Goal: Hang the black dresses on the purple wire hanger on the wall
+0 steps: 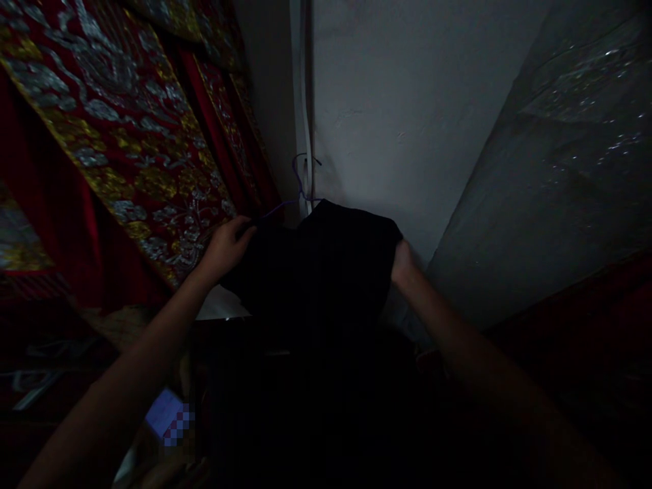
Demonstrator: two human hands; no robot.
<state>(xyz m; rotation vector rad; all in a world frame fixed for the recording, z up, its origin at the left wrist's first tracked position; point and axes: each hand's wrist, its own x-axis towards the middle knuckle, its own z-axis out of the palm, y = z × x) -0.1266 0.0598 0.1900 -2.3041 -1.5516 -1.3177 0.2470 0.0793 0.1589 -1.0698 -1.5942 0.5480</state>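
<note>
A black garment [331,265] hangs partly over a thin purple-blue wire hanger [298,178], whose hook and left arm show above the cloth. My left hand [229,248] is closed on the garment and the hanger's left end, thumb and fingers pinching there. At the garment's right edge, my right hand [401,263] grips the cloth. Its fingers are hidden behind or inside the fabric. The lower part of the garment blends into the dark, so its kind and length do not show.
Red cloth [147,136] with gold and silver embroidery hangs at the left. A pale wall [397,109] with a vertical white pipe or cable [304,88] stands behind the hanger. Shiny clear plastic sheeting [570,136] covers the right side. A bluish-white packet or card [166,412] lies low at left.
</note>
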